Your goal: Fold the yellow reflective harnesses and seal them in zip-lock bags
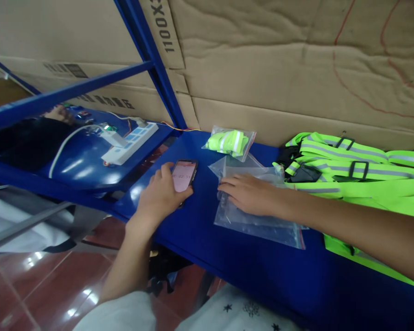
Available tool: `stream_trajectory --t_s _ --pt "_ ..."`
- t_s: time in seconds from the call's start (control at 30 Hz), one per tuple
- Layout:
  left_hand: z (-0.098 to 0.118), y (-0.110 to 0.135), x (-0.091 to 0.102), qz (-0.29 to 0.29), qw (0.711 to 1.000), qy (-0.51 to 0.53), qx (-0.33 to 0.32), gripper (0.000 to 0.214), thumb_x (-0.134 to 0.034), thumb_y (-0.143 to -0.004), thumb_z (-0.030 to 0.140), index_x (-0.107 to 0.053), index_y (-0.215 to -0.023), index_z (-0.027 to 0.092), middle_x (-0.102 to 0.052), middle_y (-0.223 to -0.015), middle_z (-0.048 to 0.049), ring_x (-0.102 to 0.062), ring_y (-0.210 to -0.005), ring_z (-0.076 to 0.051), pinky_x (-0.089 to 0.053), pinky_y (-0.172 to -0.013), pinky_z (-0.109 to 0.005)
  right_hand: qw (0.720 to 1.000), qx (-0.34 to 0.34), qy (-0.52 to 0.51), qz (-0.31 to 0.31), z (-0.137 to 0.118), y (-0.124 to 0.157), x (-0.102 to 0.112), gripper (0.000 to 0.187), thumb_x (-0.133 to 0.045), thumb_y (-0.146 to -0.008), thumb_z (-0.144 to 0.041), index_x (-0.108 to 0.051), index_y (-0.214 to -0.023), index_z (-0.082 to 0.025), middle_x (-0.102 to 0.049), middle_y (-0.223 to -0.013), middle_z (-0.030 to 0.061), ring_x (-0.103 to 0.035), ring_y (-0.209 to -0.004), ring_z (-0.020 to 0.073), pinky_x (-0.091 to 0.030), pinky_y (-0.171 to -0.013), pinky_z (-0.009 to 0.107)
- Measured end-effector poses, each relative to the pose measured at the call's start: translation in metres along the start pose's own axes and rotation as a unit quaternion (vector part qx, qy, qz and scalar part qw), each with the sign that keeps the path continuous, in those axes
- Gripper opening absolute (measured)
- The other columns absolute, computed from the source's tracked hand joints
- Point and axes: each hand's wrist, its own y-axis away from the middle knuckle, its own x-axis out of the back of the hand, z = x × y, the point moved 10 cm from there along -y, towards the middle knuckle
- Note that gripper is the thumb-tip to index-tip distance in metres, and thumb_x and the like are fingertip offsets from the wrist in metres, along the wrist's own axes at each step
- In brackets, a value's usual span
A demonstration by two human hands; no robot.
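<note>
My left hand (pixel 161 193) grips a smartphone (pixel 184 176) by its edges, thumb on the near side and fingers on the far side; the lit screen shows a timer. My right hand (pixel 248 193) lies flat, fingers stretched out, on several clear zip bags (pixel 262 227) spread over the blue table. Just beyond them is a clear bag (pixel 229 141) with a folded neon-yellow reflective strap inside. Right of the bags, partly behind my right forearm, lies a heap of neon-yellow reflective straps (pixel 345 158) with black buckles.
A white power strip (pixel 133 143) with a plugged-in charger and cables sits on the blue surface to the left. Blue metal frame bars (pixel 158 69) rise there. Cardboard (pixel 262 73) walls off the back. Another person's hand (pixel 60 114) shows at far left.
</note>
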Motion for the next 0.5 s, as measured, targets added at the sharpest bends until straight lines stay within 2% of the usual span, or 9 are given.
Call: stream_trajectory --t_s 0.07,0.17,0.27,0.3,0.37,0.4,0.5 --pt "0.009 0.007 -0.004 0.001 1.0 -0.011 -0.007 0.081 -0.063 -0.088 0.052 -0.032 -0.152 0.013 -0.05 -0.152 -0.0229 -0.052 -0.137 -0.046 -0.052 -0.105 -0.061 1.0 0.006 0.013 0.019 -0.003 0.018 0.004 0.051 -0.051 -0.102 -0.02 -0.051 -0.152 -0.016 -0.045 -0.161 0.0147 -0.056 -0.137 0.0331 -0.049 -0.112 0.052" --pt "0.029 0.02 0.001 0.038 0.997 -0.054 -0.041 0.072 -0.06 -0.094 0.049 -0.035 -0.153 0.016 -0.054 -0.147 -0.021 -0.056 -0.132 -0.046 -0.052 -0.102 -0.063 0.994 0.018 0.049 0.095 -0.007 0.042 0.028 0.058 -0.049 -0.104 -0.022 -0.038 -0.16 -0.014 -0.032 -0.169 0.0155 -0.046 -0.147 0.0336 -0.045 -0.119 0.052" --pt "0.072 0.031 0.016 0.106 0.981 -0.033 -0.161 0.061 -0.05 -0.102 0.05 -0.039 -0.152 0.016 -0.053 -0.15 -0.0194 -0.053 -0.137 -0.04 -0.049 -0.11 -0.058 0.984 0.011 0.086 0.153 -0.015 0.073 0.054 0.051 -0.046 -0.106 -0.024 -0.045 -0.155 -0.012 -0.04 -0.164 0.0158 -0.05 -0.145 0.0327 -0.046 -0.118 0.051" --pt "0.089 0.032 0.018 0.111 0.971 -0.014 -0.21 0.062 -0.047 -0.103 0.051 -0.039 -0.152 0.015 -0.05 -0.153 -0.0196 -0.05 -0.141 -0.037 -0.047 -0.114 -0.055 0.982 0.006 0.102 0.162 -0.02 0.087 0.06 0.048 -0.045 -0.106 -0.025 -0.049 -0.152 -0.012 -0.044 -0.162 0.0158 -0.052 -0.142 0.0329 -0.048 -0.116 0.052" --pt "0.123 0.029 0.008 0.076 0.954 -0.004 -0.29 0.069 -0.043 -0.104 0.056 -0.035 -0.156 0.012 -0.043 -0.159 -0.0226 -0.042 -0.149 -0.036 -0.042 -0.119 -0.051 0.974 -0.002 0.142 0.174 -0.031 0.12 0.065 0.044 -0.042 -0.107 -0.026 -0.055 -0.147 -0.013 -0.05 -0.158 0.015 -0.054 -0.14 0.0329 -0.048 -0.115 0.053" --pt "0.138 0.025 -0.003 0.043 0.949 -0.019 -0.313 0.072 -0.043 -0.104 0.059 -0.033 -0.157 0.011 -0.041 -0.159 -0.0246 -0.041 -0.15 -0.038 -0.041 -0.119 -0.053 0.972 -0.008 0.159 0.175 -0.037 0.139 0.065 0.044 -0.041 -0.107 -0.026 -0.056 -0.146 -0.014 -0.051 -0.157 0.0137 -0.054 -0.14 0.0319 -0.047 -0.115 0.053" --pt "0.173 0.027 -0.038 -0.053 0.933 -0.083 -0.346 0.078 -0.042 -0.101 0.065 -0.035 -0.158 0.012 -0.046 -0.152 -0.0284 -0.05 -0.14 -0.045 -0.046 -0.109 -0.06 0.967 -0.044 0.189 0.164 -0.048 0.197 0.054 0.045 -0.041 -0.107 -0.03 -0.055 -0.149 -0.021 -0.05 -0.159 0.0078 -0.053 -0.141 0.0277 -0.047 -0.112 0.049"
